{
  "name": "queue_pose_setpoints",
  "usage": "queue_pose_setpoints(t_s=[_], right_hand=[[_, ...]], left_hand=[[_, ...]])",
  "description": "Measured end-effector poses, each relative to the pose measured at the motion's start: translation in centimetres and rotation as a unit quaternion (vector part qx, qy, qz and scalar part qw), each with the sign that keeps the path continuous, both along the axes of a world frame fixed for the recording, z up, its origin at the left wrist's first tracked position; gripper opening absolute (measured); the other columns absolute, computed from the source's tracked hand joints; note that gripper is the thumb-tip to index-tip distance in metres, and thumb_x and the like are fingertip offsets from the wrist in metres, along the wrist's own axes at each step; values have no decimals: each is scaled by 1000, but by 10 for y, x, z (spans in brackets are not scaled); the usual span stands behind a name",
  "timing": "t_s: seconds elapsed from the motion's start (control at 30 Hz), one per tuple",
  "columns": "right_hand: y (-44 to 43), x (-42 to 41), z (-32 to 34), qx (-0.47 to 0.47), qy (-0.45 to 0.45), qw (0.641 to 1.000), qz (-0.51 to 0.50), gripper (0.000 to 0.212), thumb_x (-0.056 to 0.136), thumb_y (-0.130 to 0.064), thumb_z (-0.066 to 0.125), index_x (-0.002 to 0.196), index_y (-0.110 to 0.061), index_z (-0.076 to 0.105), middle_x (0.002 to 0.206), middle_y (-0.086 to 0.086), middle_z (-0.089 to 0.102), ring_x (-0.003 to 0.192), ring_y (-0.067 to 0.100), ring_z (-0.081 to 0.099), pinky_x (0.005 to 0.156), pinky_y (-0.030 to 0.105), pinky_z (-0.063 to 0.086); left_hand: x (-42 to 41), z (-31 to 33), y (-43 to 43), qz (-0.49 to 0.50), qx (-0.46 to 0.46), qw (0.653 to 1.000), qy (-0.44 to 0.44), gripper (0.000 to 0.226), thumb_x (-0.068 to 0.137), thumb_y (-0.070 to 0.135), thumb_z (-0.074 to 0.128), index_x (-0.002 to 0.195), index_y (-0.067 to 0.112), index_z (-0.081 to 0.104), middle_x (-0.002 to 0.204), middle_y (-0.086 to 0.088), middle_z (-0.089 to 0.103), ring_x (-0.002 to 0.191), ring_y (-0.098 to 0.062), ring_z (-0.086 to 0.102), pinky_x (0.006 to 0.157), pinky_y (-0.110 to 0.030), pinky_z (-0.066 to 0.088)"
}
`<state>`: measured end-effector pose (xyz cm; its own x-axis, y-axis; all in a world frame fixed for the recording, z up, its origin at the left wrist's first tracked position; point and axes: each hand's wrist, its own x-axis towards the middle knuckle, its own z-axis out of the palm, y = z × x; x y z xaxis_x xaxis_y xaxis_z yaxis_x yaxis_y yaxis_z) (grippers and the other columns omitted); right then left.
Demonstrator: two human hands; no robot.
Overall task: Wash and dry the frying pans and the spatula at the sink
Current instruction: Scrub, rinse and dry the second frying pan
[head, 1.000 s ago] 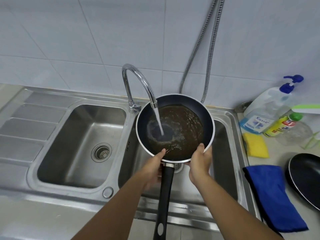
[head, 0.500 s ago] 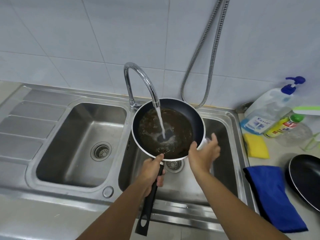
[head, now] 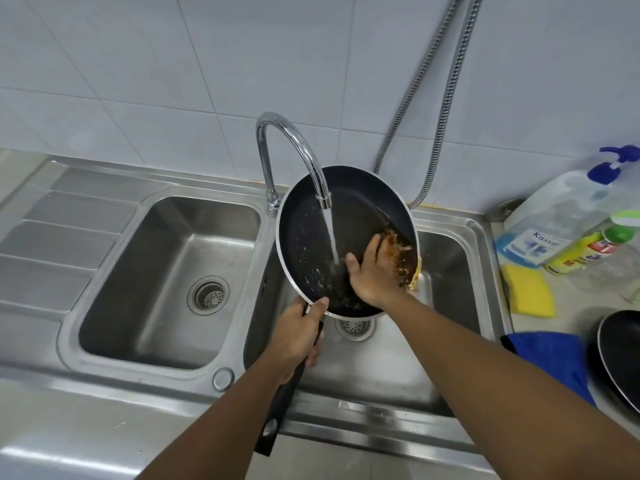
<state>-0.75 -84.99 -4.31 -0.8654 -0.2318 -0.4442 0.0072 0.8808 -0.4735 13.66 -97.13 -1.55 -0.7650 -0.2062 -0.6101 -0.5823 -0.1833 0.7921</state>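
Note:
A black frying pan (head: 311, 237) with a pale rim is tilted to the right over the right sink basin (head: 446, 258), under the running tap (head: 294, 147). My left hand (head: 298, 337) is shut on its black handle just below the pan. My right hand (head: 375, 268) lies flat inside the pan, fingers spread, in brown dirty water that spills over the right rim. A second black pan (head: 620, 355) rests on the counter at the far right. No spatula is in view.
The left basin (head: 166, 278) has a drain strainer; a ribbed draining board lies left of it. On the right counter are a yellow sponge (head: 528, 292), a blue cloth (head: 554, 358), a pump soap bottle (head: 554, 216) and a yellow detergent bottle (head: 585, 251). A metal hose hangs on the wall.
The pan has tipped to the right and the brown water pours out. My right hand left the rim and went inside the pan. My left hand stayed on the handle.

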Motion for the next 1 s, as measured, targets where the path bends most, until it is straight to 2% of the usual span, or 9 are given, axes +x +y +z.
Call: queue_pose_setpoints(t_s=[0.1, 0.23, 0.4, 0.53, 0.6, 0.7, 0.77, 0.87, 1.0], right_hand=[[-7, 3, 6, -18, -33, 999, -19, 81, 107, -51, 25, 157, -7, -22, 163, 13, -31, 154, 32, -17, 124, 46, -4], [-10, 31, 3, -39, -81, 992, 90, 83, 108, -48, 31, 156, -12, -26, 157, 13, -43, 148, 32, -33, 124, 49, -7], [7, 12, -1, 51, -22, 996, 68, 84, 104, -61, 16, 154, -13, -30, 159, 15, -39, 150, 31, -29, 122, 51, -11], [2, 6, -1, -10, 5, 997, 71, 82, 105, -57, 18, 155, -9, -26, 158, 11, -41, 149, 26, -31, 123, 48, -13], [-4, 17, 1, -38, 12, 992, 122, 80, 107, -50, 23, 155, -10, -27, 156, 8, -45, 146, 24, -36, 120, 47, -16], [5, 28, -3, -58, 5, 980, 191, 76, 109, -44, 27, 157, -15, -24, 156, 2, -46, 146, 21, -37, 123, 47, -12], [16, 24, -6, -31, -16, 988, 151, 78, 107, -50, 25, 157, -15, -23, 158, 4, -42, 149, 22, -32, 124, 47, -7], [23, 5, -9, 0, -23, 999, 28, 79, 105, -56, 17, 158, -11, -21, 164, 10, -31, 153, 25, -24, 126, 47, -5], [20, -21, -8, -5, -2, 1000, -1, 77, 108, -50, 19, 157, -8, -22, 164, 10, -31, 153, 24, -23, 126, 43, -7]], left_hand=[[-3, -5, 1, -5, -9, 1000, 4, 23, 106, 38, 52, 102, 15, 55, 68, -9, 51, 41, -16, 40, 40, -24, 33], [-10, -9, 2, 4, -9, 1000, 6, 26, 106, 39, 52, 102, 14, 56, 61, -6, 50, 41, -17, 40, 40, -26, 34], [-13, -7, 8, -8, -22, 1000, 20, 21, 105, 44, 51, 108, 25, 58, 69, -9, 52, 42, -16, 42, 41, -27, 36], [-15, -1, 7, -13, -30, 999, 23, 30, 105, 48, 50, 110, 19, 58, 67, -7, 51, 42, -14, 42, 41, -26, 36], [-15, 0, 4, -20, -39, 999, 29, 35, 105, 51, 48, 110, 18, 58, 67, -6, 52, 41, -13, 42, 41, -26, 36], [-13, 1, 3, -22, -40, 999, 20, 38, 104, 54, 47, 112, 19, 57, 69, -6, 53, 42, -13, 42, 41, -26, 36], [-11, 0, 4, -23, -41, 999, 17, 39, 104, 56, 46, 109, 18, 57, 71, -6, 53, 43, -14, 42, 41, -26, 36], [-6, 0, 10, -38, -36, 998, 19, 36, 104, 56, 44, 109, 23, 57, 73, -8, 52, 44, -15, 41, 41, -26, 36], [-3, 1, 16, -52, -31, 998, 24, 30, 106, 54, 41, 112, 28, 55, 74, -10, 52, 44, -14, 41, 41, -26, 38]])
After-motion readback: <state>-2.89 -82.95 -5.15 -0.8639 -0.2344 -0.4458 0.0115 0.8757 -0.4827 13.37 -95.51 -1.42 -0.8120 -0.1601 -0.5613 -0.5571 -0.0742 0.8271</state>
